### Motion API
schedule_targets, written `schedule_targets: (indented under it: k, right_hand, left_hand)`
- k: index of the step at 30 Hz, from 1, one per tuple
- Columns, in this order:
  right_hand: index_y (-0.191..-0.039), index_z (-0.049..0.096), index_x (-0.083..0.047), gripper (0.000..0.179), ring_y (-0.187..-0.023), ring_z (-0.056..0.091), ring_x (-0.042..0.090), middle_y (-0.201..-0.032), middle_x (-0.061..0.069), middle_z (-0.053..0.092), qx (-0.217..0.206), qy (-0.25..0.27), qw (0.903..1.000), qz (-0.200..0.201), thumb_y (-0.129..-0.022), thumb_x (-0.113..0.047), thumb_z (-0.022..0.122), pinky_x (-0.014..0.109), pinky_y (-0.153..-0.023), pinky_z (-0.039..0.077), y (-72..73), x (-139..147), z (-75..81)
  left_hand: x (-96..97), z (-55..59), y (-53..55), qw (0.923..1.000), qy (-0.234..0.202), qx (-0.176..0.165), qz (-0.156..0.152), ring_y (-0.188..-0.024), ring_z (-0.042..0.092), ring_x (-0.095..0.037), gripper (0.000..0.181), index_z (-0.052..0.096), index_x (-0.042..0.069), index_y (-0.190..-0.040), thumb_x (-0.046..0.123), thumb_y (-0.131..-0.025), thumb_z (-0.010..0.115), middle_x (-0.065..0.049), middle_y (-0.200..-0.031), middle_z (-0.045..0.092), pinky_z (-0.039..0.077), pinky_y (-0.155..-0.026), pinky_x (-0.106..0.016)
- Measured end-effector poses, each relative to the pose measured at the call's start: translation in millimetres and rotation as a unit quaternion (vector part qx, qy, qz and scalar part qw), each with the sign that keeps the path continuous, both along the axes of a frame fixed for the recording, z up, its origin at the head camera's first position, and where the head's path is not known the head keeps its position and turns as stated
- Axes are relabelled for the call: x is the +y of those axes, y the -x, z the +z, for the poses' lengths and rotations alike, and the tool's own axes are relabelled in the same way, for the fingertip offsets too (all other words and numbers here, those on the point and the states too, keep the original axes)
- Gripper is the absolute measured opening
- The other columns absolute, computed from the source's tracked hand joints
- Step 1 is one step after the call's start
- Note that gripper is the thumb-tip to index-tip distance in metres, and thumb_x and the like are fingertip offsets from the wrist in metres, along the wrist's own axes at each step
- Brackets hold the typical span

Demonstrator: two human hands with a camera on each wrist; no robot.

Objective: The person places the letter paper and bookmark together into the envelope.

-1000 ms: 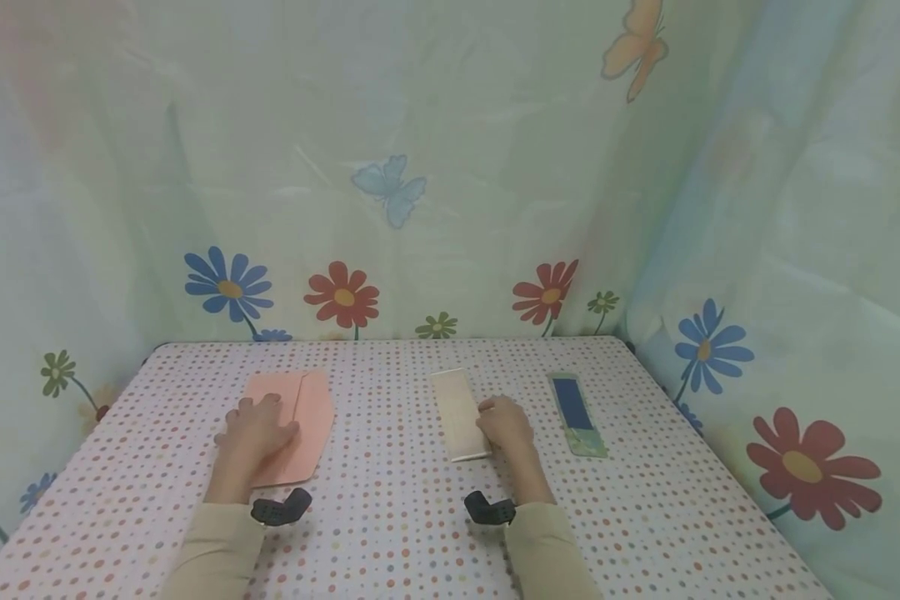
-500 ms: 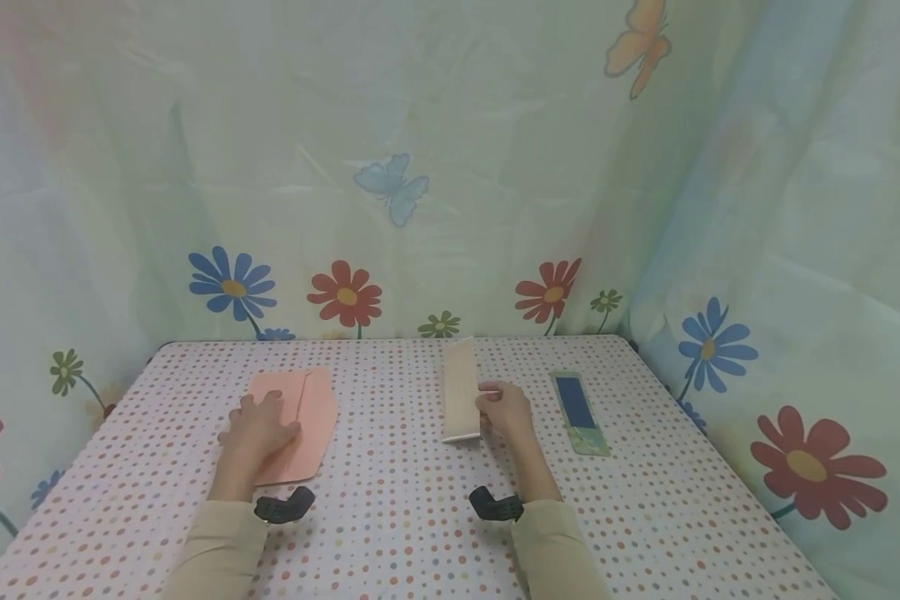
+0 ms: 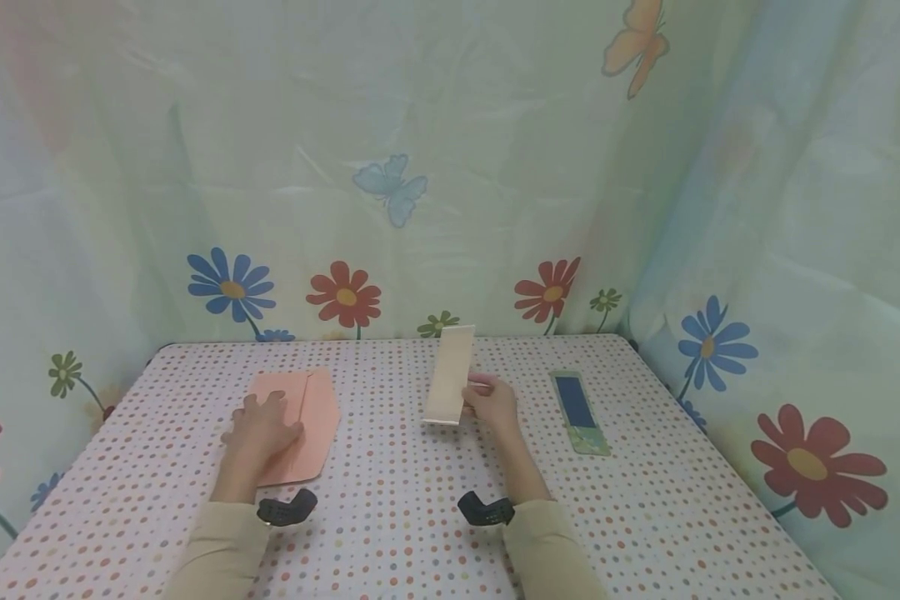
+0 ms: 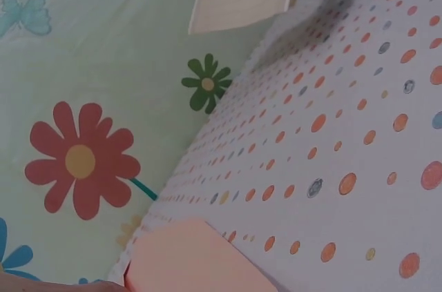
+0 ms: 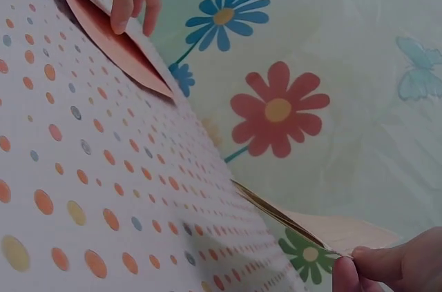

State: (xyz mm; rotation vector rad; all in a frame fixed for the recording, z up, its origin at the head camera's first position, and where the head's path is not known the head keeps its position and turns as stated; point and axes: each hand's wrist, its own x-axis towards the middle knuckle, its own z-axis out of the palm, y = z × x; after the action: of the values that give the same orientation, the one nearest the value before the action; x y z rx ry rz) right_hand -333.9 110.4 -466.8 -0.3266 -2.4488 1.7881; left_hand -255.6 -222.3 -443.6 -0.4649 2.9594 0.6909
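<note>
A pink envelope (image 3: 318, 421) lies on the left part of the table, and its long side gapes a little in the right wrist view. My left hand (image 3: 265, 429) rests on it with fingers spread. My right hand (image 3: 495, 407) pinches the right edge of a long cream folded card (image 3: 450, 375) between thumb and fingers. That card is held up off the table and tilted. In the right wrist view the card (image 5: 345, 228) appears thin and layered at its edge. The left wrist view shows its broad face (image 4: 242, 2) and part of the envelope (image 4: 193, 261).
To the right of my right hand lies a narrow green strip with a dark blue panel (image 3: 577, 408). The table (image 3: 390, 533) has a dotted cover. A flower-printed curtain (image 3: 480, 167) stands along its back and sides.
My right hand has lifted the cream card from the table, tilted it up and moved it slightly left and away from me. My left hand stays on the envelope.
</note>
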Motion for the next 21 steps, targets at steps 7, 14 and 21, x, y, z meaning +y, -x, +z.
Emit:
schedule_targets:
  k: [7,14,21]
  right_hand:
    - [-0.125,0.057,-0.012,0.037,-0.091,0.067,0.021,-0.113,0.013,0.064,-0.028,0.016,0.9995,0.005,-0.088,-0.013,0.062,0.018,-0.066,0.055,-28.5,-21.9,25.3]
    - [-0.126,0.056,-0.009,0.04,-0.085,0.067,0.018,-0.111,0.015,0.064,-0.019,0.035,0.9989,0.023,-0.087,-0.011,0.063,0.026,-0.073,0.057,-30.8,-30.6,21.0]
    - [-0.125,0.058,-0.009,0.038,-0.079,0.066,0.015,-0.11,0.014,0.065,-0.018,0.028,0.9986,0.041,-0.087,-0.012,0.064,0.023,-0.068,0.057,-32.8,-38.7,15.8]
  left_hand:
    - [3.9,-2.6,1.0,1.0,0.006,0.005,-0.005,-0.129,0.018,-0.06,0.069,0.031,0.006,-0.145,0.029,-0.085,0.058,-0.035,-0.145,0.016,0.02,-0.096,-0.079]
    - [6.0,-1.1,0.4,0.9999,0.008,0.006,-0.009,-0.131,0.017,-0.06,0.069,0.032,0.006,-0.145,0.027,-0.085,0.059,-0.035,-0.146,0.016,0.017,-0.096,-0.081]
    - [7.9,0.5,-0.5,0.9999,0.008,-0.002,-0.007,-0.131,0.016,-0.06,0.068,0.031,0.006,-0.145,0.027,-0.086,0.058,-0.036,-0.147,0.014,0.018,-0.097,-0.079]
